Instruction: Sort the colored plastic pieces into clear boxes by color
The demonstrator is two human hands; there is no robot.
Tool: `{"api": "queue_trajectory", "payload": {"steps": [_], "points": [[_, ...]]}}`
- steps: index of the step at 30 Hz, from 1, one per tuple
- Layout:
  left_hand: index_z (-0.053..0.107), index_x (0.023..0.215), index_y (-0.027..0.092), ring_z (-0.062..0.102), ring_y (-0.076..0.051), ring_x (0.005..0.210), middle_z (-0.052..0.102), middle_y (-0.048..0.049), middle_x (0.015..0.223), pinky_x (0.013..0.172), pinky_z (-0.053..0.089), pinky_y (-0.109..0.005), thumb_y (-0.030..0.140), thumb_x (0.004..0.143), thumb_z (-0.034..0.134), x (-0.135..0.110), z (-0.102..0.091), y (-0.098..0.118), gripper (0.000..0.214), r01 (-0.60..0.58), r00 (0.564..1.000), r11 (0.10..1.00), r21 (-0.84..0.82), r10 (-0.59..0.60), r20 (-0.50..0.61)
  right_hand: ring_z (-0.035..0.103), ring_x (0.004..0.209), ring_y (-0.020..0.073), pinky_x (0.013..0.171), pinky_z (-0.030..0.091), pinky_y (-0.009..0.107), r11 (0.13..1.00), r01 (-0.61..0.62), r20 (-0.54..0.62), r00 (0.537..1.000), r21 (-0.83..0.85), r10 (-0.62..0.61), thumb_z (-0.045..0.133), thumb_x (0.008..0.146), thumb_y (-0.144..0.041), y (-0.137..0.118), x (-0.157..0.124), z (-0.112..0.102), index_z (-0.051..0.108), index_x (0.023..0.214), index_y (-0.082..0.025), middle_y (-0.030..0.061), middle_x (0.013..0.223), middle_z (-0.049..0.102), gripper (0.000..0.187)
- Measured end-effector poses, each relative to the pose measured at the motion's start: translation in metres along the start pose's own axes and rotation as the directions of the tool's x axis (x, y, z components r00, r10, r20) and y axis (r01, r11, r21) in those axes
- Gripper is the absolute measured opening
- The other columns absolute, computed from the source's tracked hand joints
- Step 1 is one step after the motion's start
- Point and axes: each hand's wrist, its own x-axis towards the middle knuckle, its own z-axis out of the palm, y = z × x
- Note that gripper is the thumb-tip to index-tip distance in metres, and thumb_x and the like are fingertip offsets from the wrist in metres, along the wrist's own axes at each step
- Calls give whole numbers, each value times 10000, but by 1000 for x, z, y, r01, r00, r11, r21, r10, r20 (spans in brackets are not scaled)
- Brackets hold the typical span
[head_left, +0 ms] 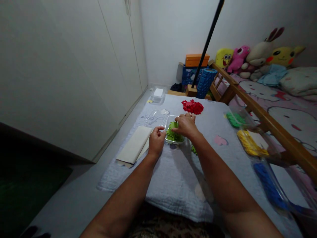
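A clear plastic container (182, 140) stands on the cloth-covered table with several light green gear-shaped pieces (171, 133) inside. My left hand (157, 141) is closed on its left edge, thumb and forefinger at the rim. Over the right side of the container reaches my right hand (187, 125), its fingers bent down and pinched at a light green piece; part of that grip is hidden. Another light green gear piece (193, 150) lies on the cloth, partly covered by my right forearm. A clear lid (155, 118) rests left of the container's far side.
Red gear pieces (192, 107) are heaped at the far side. A folded cream sheet (135, 144) lies at left. Along the right edge stand containers of green (235, 119), yellow (249, 142) and blue pieces (268, 185), beside a wooden bed rail (267, 124). Another clear container (158, 95) sits far left.
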Motion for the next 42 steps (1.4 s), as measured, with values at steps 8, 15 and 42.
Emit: {"api": "queue_trajectory", "payload": {"steps": [8,15,42], "points": [[629,988,176,399,-105,540,418,80,599,551,319,-223,356,814,632,0,0,-1,250,-5,1000,1000,-4,5,-1,483,1207,381,1001,323,535,988,-69,-130,988,139,87,600,935,-546,19,-9,11,709,1231,-217,173,1299,659,456],[625,983,173,386,-104,534,412,82,596,548,322,-222,354,806,632,2,0,-2,253,-7,1000,1000,6,7,-2,552,1184,343,984,399,473,946,-157,-61,982,283,181,670,887,-425,91,-65,17,726,1178,-237,124,1277,677,351],[632,988,172,394,-108,543,412,77,607,551,320,-224,375,793,634,2,-1,-1,282,-12,1000,999,33,12,-12,530,1093,330,893,421,431,966,-158,75,986,206,146,696,737,-301,82,-123,44,649,1167,-228,133,1214,595,439]]}}
